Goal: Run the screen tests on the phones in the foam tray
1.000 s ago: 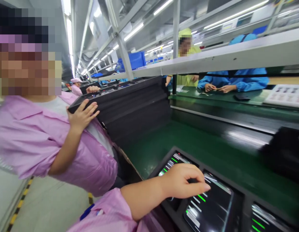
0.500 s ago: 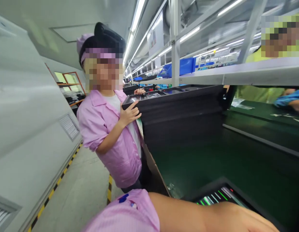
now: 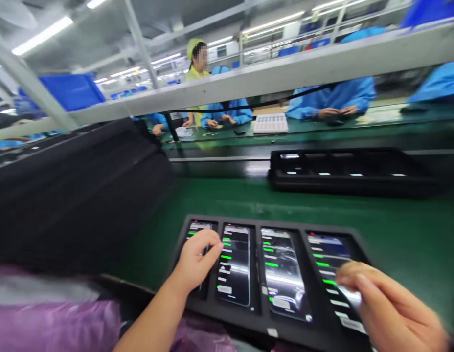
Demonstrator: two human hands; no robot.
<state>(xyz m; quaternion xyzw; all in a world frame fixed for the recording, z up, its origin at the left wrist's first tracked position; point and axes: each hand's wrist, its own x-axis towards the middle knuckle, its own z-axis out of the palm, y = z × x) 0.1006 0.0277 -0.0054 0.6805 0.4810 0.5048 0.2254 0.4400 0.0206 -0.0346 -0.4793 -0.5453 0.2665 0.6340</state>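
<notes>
A black foam tray (image 3: 273, 334) lies on the green bench with several lit smartphones in its slots, their screens showing green and white bars. My left hand (image 3: 199, 256) is over the leftmost smartphone (image 3: 198, 226), fingers curled in and thumb pressed toward them. Over the rightmost smartphone (image 3: 324, 264) hangs my right hand (image 3: 390, 305), slightly blurred, with thumb and fingers drawn together. What either hand may hold is hidden. Between the hands, a second phone (image 3: 234, 266) and a third phone (image 3: 283, 274) lie face up in full view.
Another black tray (image 3: 351, 188) stands farther back on the green bench (image 3: 219, 195). Stacked black trays (image 3: 76, 195) rise on the left. A white shelf beam (image 3: 227, 90) crosses above. Beyond it, co-workers in blue sit near a white tray (image 3: 270, 124). A pink sleeve (image 3: 58, 325) is at lower left.
My view has swung right, from a co-worker beside the stacked trays to the bench. The phone tray is now in full view, and both my hands show over it.
</notes>
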